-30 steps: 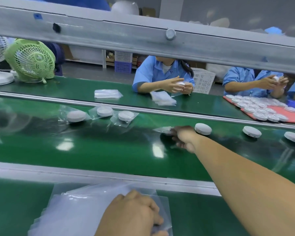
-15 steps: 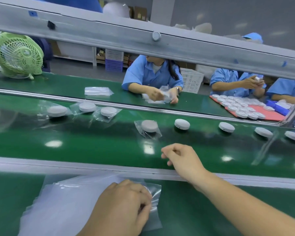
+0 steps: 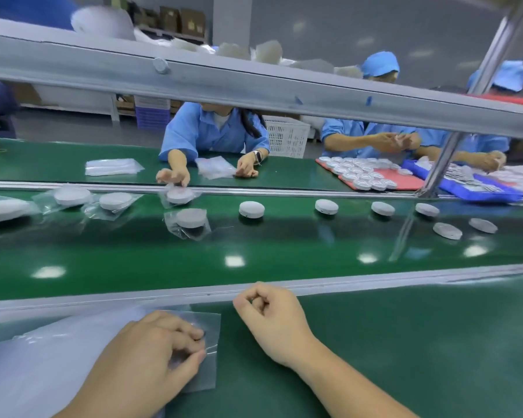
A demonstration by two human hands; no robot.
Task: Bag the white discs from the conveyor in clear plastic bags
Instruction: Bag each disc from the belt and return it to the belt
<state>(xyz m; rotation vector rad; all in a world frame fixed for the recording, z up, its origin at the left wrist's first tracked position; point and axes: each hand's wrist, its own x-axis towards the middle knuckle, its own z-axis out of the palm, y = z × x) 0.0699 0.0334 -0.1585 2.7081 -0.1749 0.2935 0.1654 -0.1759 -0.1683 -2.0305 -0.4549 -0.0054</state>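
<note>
Where the stack of clear bags [image 3: 43, 357] lies: on the near-left table, its left end cut off by the frame and its middle hidden under my hand.
Bagged discs [image 3: 73, 196]: on the far-left belt, each in a clear bag; the leftmost is blurred.
My left hand [image 3: 145, 366]: thumb and fingertips pinch the top bag [image 3: 212, 327].
My right hand [image 3: 272, 321]: fingers curled into a fist, holding nothing, just beside the near conveyor rail.
Bare white discs [image 3: 251, 209]: in a row on the conveyor belt [image 3: 254, 254], well apart from both my hands.
Writing: dark marks on the nearest bare disc's side, too small to read.
Red tray [image 3: 405, 184]: holds discs on the far-side table.
Blue tray [image 3: 495, 193]: partly behind a post, contents blurred.
Overhead rail [image 3: 254, 86]: cuts off the workers opposite.
</note>
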